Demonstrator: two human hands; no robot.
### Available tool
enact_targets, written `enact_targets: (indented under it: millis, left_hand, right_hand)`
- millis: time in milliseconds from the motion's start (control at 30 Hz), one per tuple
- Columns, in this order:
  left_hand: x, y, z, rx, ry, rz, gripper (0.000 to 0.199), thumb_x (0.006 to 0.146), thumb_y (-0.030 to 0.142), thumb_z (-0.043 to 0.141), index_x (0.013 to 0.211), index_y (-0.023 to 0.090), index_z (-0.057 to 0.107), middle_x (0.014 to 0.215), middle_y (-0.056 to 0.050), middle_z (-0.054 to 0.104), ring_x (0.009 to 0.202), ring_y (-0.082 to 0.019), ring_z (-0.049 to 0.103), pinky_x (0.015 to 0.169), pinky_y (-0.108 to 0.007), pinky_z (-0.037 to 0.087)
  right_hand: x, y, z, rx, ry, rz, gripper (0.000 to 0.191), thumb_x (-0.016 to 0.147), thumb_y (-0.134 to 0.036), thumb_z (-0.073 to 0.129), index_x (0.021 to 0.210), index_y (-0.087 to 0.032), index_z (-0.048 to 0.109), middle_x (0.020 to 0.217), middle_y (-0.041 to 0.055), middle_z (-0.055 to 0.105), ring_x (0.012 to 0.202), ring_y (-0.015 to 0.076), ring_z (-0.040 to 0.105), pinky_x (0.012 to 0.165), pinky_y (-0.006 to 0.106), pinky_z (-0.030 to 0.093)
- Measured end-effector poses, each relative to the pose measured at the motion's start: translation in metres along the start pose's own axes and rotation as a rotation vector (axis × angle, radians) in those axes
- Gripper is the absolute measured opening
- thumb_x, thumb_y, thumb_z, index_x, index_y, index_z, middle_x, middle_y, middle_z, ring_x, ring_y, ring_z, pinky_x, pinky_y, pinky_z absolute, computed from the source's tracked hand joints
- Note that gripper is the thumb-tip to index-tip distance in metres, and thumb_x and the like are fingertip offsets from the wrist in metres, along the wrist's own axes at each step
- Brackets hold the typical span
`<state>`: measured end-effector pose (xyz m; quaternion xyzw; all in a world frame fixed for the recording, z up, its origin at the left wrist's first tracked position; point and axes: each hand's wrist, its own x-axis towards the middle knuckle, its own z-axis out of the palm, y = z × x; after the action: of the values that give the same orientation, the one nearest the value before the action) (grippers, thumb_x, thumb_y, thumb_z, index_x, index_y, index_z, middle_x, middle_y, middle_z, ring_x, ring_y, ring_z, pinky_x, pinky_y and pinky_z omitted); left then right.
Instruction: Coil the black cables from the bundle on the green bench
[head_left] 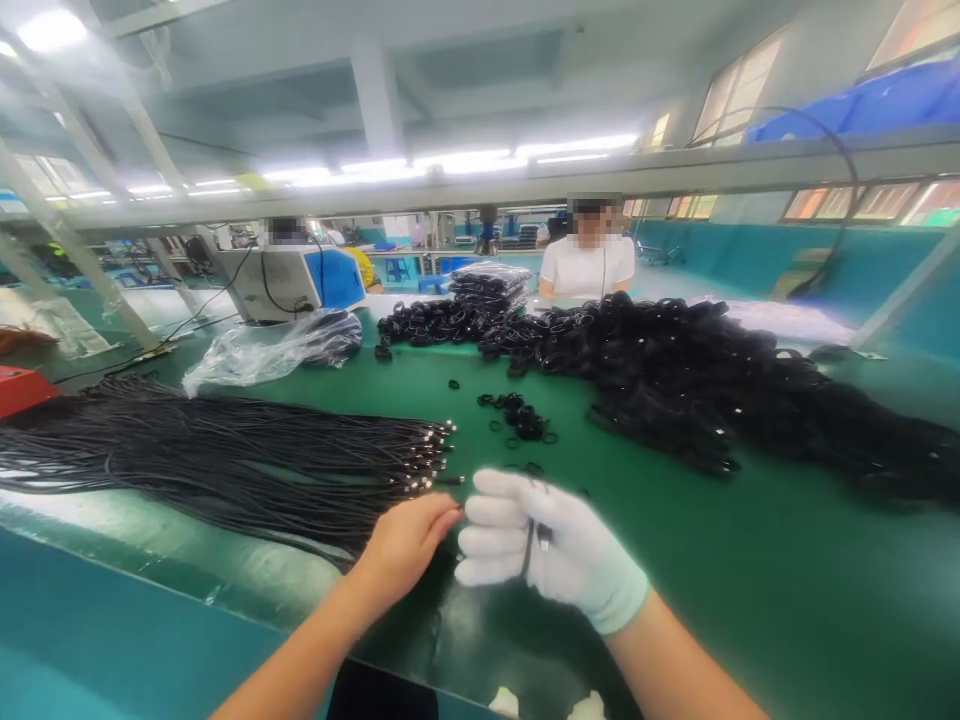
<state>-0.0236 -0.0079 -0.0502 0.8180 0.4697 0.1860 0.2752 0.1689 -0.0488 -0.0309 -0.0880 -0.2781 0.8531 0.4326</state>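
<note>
My bare left hand [409, 540] is closed, thumb and fingers pressed together beside the gloved fingertips; what it pinches is too small to make out. My right hand [544, 545], in a white glove, has its fingers curled round a black cable [529, 548] with a small metal connector showing at the palm. Left of my hands lies a long bundle of black cables [247, 450], its metal plugs pointing right. Small black rings [525, 417] lie loose on the green table [750, 590] beyond my right hand.
A large heap of coiled black cables [660, 370] spans the back and right. Behind the bundle are a clear plastic bag [262, 350], a white and blue machine [292, 280] and a red box [24, 390]. Across the table sits a person [589, 262] in white.
</note>
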Motion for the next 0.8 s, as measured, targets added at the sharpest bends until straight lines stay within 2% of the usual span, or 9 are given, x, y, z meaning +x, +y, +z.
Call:
enact_targets:
  millis: [100,167,267,367,467,567,633,700,800]
  left_hand:
    - [-0.029,0.004,0.022,0.398,0.027,0.070,0.026,0.090,0.022,0.038,0.079,0.019,0.061,0.077,-0.002,0.066,0.069,-0.017,0.059,0.059,-0.025,0.036]
    - [-0.046,0.020,0.025,0.516,0.020,0.199,0.022,0.088,0.018,0.042,0.075,0.019,0.059,0.072,-0.002,0.065,0.062,-0.016,0.057,0.055,-0.026,0.033]
    - [-0.048,0.046,0.003,0.549,0.107,0.405,0.019,0.088,0.020,0.048,0.072,0.020,0.058,0.068,0.000,0.062,0.058,-0.015,0.053,0.054,-0.027,0.030]
    - [-0.027,0.057,-0.033,0.475,0.123,0.495,0.018,0.085,0.035,0.059,0.074,0.020,0.062,0.070,0.001,0.062,0.065,-0.015,0.053,0.059,-0.027,0.032]
    - [-0.002,0.053,-0.053,0.193,-0.023,0.441,0.017,0.077,0.036,0.069,0.073,0.019,0.065,0.073,0.002,0.064,0.070,-0.012,0.055,0.064,-0.023,0.038]
    - [0.012,0.039,-0.045,-0.164,-0.135,0.333,0.015,0.075,0.031,0.070,0.074,0.016,0.067,0.074,0.001,0.065,0.070,-0.012,0.058,0.064,-0.020,0.043]
    - [0.013,0.027,-0.035,-0.286,-0.142,0.278,0.017,0.082,0.030,0.062,0.079,0.015,0.068,0.076,-0.001,0.066,0.072,-0.013,0.060,0.066,-0.021,0.045]
    - [0.012,0.011,-0.028,-0.246,-0.101,0.234,0.023,0.088,0.029,0.050,0.086,0.016,0.069,0.081,-0.002,0.067,0.076,-0.014,0.060,0.070,-0.023,0.045]
    - [0.007,-0.013,-0.024,0.049,-0.017,0.173,0.028,0.092,0.028,0.040,0.090,0.020,0.067,0.088,-0.001,0.067,0.082,-0.016,0.059,0.072,-0.026,0.043]
  right_hand:
    - [0.004,-0.007,-0.003,-0.016,0.076,-0.139,0.021,0.083,-0.035,0.063,0.095,-0.017,0.059,0.079,0.0013,0.062,0.071,0.0149,0.059,0.084,0.044,0.046]
    - [0.006,-0.003,-0.008,-0.048,0.116,-0.163,0.020,0.084,-0.033,0.061,0.095,-0.016,0.059,0.080,0.0023,0.063,0.072,0.0150,0.060,0.084,0.042,0.046]
    - [0.006,0.011,-0.015,-0.128,0.081,-0.055,0.032,0.083,-0.033,0.063,0.105,-0.011,0.058,0.091,0.0102,0.067,0.082,0.0196,0.064,0.084,0.041,0.047]
    - [0.002,0.024,-0.016,-0.145,-0.071,0.134,0.044,0.078,-0.036,0.068,0.109,-0.007,0.057,0.097,0.0164,0.067,0.085,0.0235,0.065,0.085,0.046,0.046]
    - [0.000,0.032,-0.010,-0.079,-0.133,0.248,0.051,0.072,-0.037,0.073,0.110,-0.006,0.056,0.093,0.0165,0.067,0.081,0.0257,0.066,0.085,0.055,0.042]
    - [0.001,0.034,-0.001,-0.010,-0.149,0.314,0.056,0.068,-0.036,0.076,0.110,-0.007,0.053,0.089,0.0132,0.065,0.080,0.0274,0.066,0.085,0.060,0.038]
    - [0.003,0.033,0.004,0.047,-0.168,0.305,0.050,0.065,-0.035,0.078,0.102,-0.010,0.054,0.080,0.0044,0.061,0.075,0.0228,0.064,0.085,0.057,0.039]
    - [0.004,0.029,0.007,0.126,-0.172,0.230,0.042,0.063,-0.031,0.080,0.090,-0.013,0.054,0.069,-0.0046,0.050,0.064,0.0137,0.057,0.082,0.048,0.043]
    - [0.006,0.020,0.009,0.180,-0.127,0.087,0.037,0.064,-0.029,0.080,0.085,-0.015,0.052,0.065,-0.0074,0.043,0.058,0.0074,0.045,0.074,0.035,0.043]
